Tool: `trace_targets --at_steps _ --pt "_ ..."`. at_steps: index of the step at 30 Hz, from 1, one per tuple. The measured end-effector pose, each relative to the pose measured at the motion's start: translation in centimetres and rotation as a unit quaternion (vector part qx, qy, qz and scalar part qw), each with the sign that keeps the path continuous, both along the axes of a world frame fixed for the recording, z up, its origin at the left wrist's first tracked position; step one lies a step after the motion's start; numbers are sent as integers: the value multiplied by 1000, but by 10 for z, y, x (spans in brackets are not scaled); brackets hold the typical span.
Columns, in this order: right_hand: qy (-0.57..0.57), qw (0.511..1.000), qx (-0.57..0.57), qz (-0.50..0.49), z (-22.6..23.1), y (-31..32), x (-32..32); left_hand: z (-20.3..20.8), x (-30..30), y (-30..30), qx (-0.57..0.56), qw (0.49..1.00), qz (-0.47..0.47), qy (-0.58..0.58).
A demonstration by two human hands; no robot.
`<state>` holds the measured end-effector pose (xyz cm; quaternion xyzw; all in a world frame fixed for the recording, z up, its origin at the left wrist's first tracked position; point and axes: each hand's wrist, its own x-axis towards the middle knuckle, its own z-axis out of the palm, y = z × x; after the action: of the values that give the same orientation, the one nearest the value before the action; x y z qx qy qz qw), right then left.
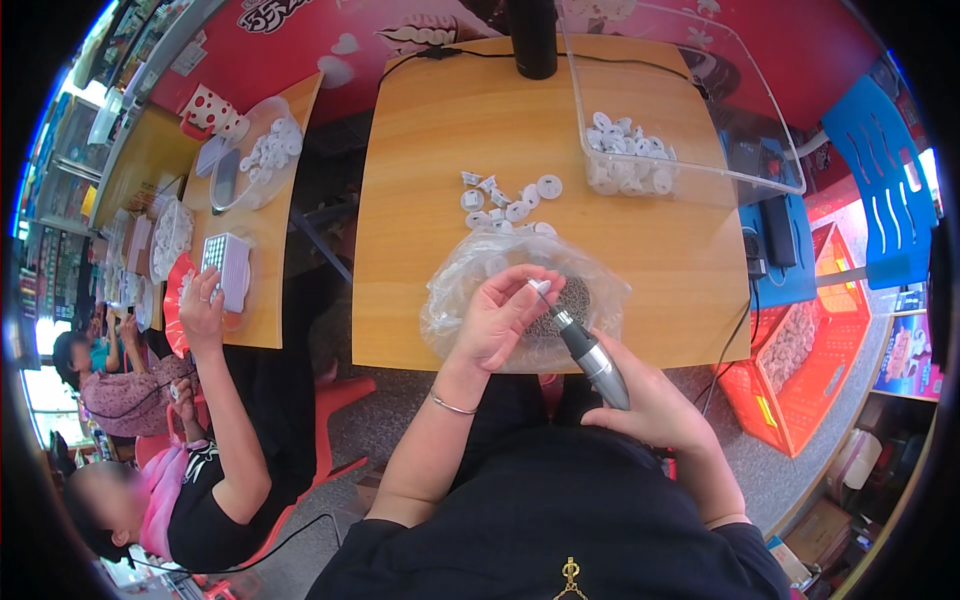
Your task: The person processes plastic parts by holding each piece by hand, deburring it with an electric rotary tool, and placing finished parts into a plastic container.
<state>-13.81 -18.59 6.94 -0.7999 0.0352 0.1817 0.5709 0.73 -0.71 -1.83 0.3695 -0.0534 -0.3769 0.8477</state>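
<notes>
My left hand (497, 318) pinches a small white plastic part (540, 286) between thumb and fingertips, over the near side of the table. In my right hand (655, 402) is a grey and black electric screwdriver (597, 368), its thin bit pointing up and left to the white part. Whether the bit touches it is too small to tell. Beneath both hands a clear plastic bag (460, 295) lies spread out, with a heap of small metal screws (574, 300) in it. Several loose round white parts (516, 211) lie just beyond the bag.
A clear bin (690, 185) with many white parts stands at the table's far right, near a black cylinder (532, 50). Right of the wooden table (420, 150) are an orange crate (790, 425) and a blue chair (885, 190). Co-workers sit left, one beside another table (265, 310).
</notes>
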Motion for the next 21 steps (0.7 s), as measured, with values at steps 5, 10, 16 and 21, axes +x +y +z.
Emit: trace_targets --at_steps 5,10,16,21 --pt "73 996 41 -5 11 1 4 1 1 1 -17 1000 -3 12" --pt "-65 998 -22 -4 -8 0 -3 2 1 0 -18 1000 -8 14" --pt "-22 1000 5 -2 -1 0 -1 1 1 1 -21 1000 -10 14" --pt "-42 999 -2 -6 -5 -1 -2 2 1 0 -18 1000 -11 10"
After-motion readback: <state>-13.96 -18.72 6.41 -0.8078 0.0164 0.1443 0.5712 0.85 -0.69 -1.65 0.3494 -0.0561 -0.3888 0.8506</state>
